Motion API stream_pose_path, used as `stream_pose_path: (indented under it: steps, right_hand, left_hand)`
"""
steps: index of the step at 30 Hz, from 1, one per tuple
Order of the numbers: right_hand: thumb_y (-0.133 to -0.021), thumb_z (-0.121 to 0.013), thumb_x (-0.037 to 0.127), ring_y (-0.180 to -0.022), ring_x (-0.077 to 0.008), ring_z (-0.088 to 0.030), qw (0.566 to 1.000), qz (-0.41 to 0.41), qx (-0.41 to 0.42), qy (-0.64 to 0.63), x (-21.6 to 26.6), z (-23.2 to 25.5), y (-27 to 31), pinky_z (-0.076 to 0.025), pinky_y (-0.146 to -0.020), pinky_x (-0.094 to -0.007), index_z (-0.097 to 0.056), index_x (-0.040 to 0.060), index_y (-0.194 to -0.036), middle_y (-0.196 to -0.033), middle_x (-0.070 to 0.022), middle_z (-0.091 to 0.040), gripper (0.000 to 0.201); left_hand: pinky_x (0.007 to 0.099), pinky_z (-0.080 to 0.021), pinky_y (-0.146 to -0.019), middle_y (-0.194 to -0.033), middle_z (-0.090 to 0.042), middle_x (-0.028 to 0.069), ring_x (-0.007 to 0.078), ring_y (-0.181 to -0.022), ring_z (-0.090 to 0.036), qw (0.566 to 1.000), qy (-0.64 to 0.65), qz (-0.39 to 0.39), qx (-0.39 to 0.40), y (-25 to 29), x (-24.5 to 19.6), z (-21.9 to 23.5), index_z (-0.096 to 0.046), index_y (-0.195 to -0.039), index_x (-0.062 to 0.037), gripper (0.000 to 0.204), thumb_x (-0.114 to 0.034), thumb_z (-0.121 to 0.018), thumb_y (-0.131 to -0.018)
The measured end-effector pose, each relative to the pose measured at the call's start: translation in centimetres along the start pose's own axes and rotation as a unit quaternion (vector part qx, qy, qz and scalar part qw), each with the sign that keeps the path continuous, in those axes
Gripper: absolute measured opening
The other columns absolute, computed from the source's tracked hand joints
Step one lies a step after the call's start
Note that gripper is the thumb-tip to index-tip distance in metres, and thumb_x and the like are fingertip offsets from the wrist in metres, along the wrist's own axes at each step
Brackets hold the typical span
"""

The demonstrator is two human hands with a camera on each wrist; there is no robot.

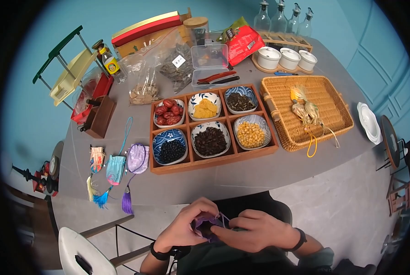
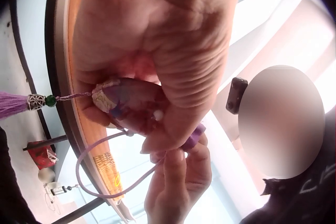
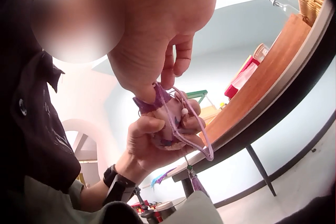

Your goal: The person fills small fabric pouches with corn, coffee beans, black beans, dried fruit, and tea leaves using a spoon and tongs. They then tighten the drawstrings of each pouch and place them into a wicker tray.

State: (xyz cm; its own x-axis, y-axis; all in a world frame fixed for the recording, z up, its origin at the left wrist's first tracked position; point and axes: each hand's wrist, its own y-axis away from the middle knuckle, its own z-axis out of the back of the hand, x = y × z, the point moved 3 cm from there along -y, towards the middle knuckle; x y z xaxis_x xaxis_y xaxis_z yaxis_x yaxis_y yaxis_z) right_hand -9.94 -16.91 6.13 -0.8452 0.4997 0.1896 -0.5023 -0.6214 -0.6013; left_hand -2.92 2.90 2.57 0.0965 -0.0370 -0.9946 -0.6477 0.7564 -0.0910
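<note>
Over the lap at the table's near edge, my left hand (image 1: pixel 185 228) holds a purple drawstring pouch (image 2: pixel 137 106), its fingers and thumb wrapped round the body. The pouch's ruffled mouth gapes upward in the head view. My right hand (image 1: pixel 256 230) pinches the purple rim (image 3: pixel 145 106) between thumb and finger. A lilac cord loop (image 3: pixel 202 148) hangs from the neck, and a purple tassel (image 2: pixel 14 103) dangles from the pouch's bottom. What lies inside the pouch is hidden.
A wooden compartment tray (image 1: pixel 193 167) holds several bowls of red dates, dark beans, yellow kernels and dried pieces. Left of it lie three tasselled pouches (image 1: pixel 116 169). A wicker basket (image 1: pixel 271 133) with small sachets stands right. Bags, jars and bottles line the back.
</note>
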Motion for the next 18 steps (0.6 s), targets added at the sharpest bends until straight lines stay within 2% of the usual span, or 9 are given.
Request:
stream_pose_path:
  steps: [3,7,9,12,13,15,16,17,18]
  right_hand:
    - [-0.082,-0.073,0.018,-0.089,-0.0125,-0.059,1.000,-0.002,0.030,0.004,-0.1,0.1,0.0,-0.047,-0.071,-0.0265,-0.073,0.0059,-0.106,-0.129,-0.0011,-0.065,0.027]
    - [-0.078,-0.075,0.014,-0.091,-0.0133,-0.061,1.000,0.008,0.009,0.015,-0.3,0.3,-0.2,-0.048,-0.074,-0.0261,-0.075,0.0124,-0.096,-0.130,0.0008,-0.066,0.018]
    - [-0.080,-0.074,0.015,-0.106,-0.0131,-0.059,0.999,0.009,0.018,0.041,-0.2,0.5,-0.1,-0.049,-0.082,-0.0272,-0.075,0.0150,-0.096,-0.132,0.0021,-0.064,0.016]
    - [-0.081,-0.077,0.016,-0.119,-0.0157,-0.056,0.999,0.009,0.016,0.039,-0.6,0.4,-0.5,-0.050,-0.095,-0.0305,-0.074,0.0138,-0.104,-0.134,-0.0008,-0.063,0.024]
    - [-0.081,-0.077,0.016,-0.119,-0.0157,-0.056,0.999,0.010,0.016,0.041,-0.8,0.3,-0.8,-0.050,-0.095,-0.0305,-0.074,0.0138,-0.104,-0.134,-0.0008,-0.063,0.024]
    - [-0.081,-0.077,0.013,-0.130,-0.0272,-0.054,0.977,-0.117,-0.044,-0.172,-2.0,0.4,-1.2,-0.047,-0.105,-0.0393,-0.066,0.0116,-0.124,-0.139,-0.0097,-0.057,0.044]
    - [-0.079,-0.081,0.012,-0.133,-0.0388,-0.051,0.961,-0.163,-0.008,-0.224,-2.8,0.3,-1.1,-0.045,-0.109,-0.0452,-0.058,0.0111,-0.136,-0.145,-0.0177,-0.051,0.061]
    - [-0.079,-0.081,0.012,-0.133,-0.0388,-0.051,0.961,-0.163,-0.008,-0.224,-2.9,0.2,-0.8,-0.045,-0.109,-0.0452,-0.058,0.0111,-0.136,-0.145,-0.0177,-0.051,0.061]
    - [-0.082,-0.081,0.016,-0.139,-0.0424,-0.045,0.905,-0.266,0.030,-0.330,-3.5,-0.4,-0.2,-0.044,-0.111,-0.0455,-0.056,0.0150,-0.141,-0.152,-0.0175,-0.045,0.065]
  left_hand:
    - [0.0324,-0.052,-0.093,-0.118,-0.058,0.0122,0.0226,-0.107,-0.062,1.000,0.001,0.006,0.011,0.0,0.5,0.2,-0.059,-0.117,-0.0013,0.055,0.001,-0.085,-0.069]
    - [0.0332,-0.051,-0.096,-0.116,-0.057,0.0124,0.0219,-0.108,-0.062,1.000,-0.005,0.011,0.020,-0.3,1.1,0.2,-0.058,-0.117,0.0000,0.054,0.001,-0.084,-0.069]
    - [0.0335,-0.051,-0.097,-0.117,-0.057,0.0123,0.0218,-0.109,-0.062,1.000,0.002,0.014,0.022,-0.5,1.1,0.1,-0.058,-0.117,0.0002,0.055,0.000,-0.084,-0.069]
    - [0.0327,-0.051,-0.096,-0.117,-0.060,0.0106,0.0216,-0.109,-0.063,0.999,0.032,0.026,0.023,-0.7,1.3,0.1,-0.059,-0.117,-0.0015,0.055,0.000,-0.085,-0.069]
    - [0.0315,-0.051,-0.095,-0.116,-0.061,0.0091,0.0216,-0.108,-0.064,0.998,0.054,0.034,0.020,-0.8,1.3,0.1,-0.060,-0.117,-0.0032,0.055,0.002,-0.085,-0.068]
    - [0.0323,-0.050,-0.097,-0.118,-0.062,0.0091,0.0218,-0.111,-0.064,0.997,0.073,0.027,0.017,-0.8,1.2,0.1,-0.060,-0.118,-0.0039,0.054,0.000,-0.085,-0.070]
    - [0.0332,-0.050,-0.099,-0.120,-0.062,0.0090,0.0219,-0.113,-0.064,0.995,0.093,0.021,0.014,-0.8,1.1,0.1,-0.060,-0.120,-0.0045,0.054,-0.003,-0.086,-0.072]
    - [0.0332,-0.050,-0.099,-0.120,-0.062,0.0090,0.0219,-0.113,-0.064,0.995,0.093,0.021,0.014,-0.9,1.1,0.1,-0.060,-0.120,-0.0045,0.054,-0.003,-0.086,-0.072]
    - [0.0334,-0.048,-0.101,-0.124,-0.062,0.0103,0.0229,-0.116,-0.063,0.997,0.074,-0.003,0.035,-1.0,1.0,0.2,-0.058,-0.128,-0.0054,0.059,-0.006,-0.086,-0.075]
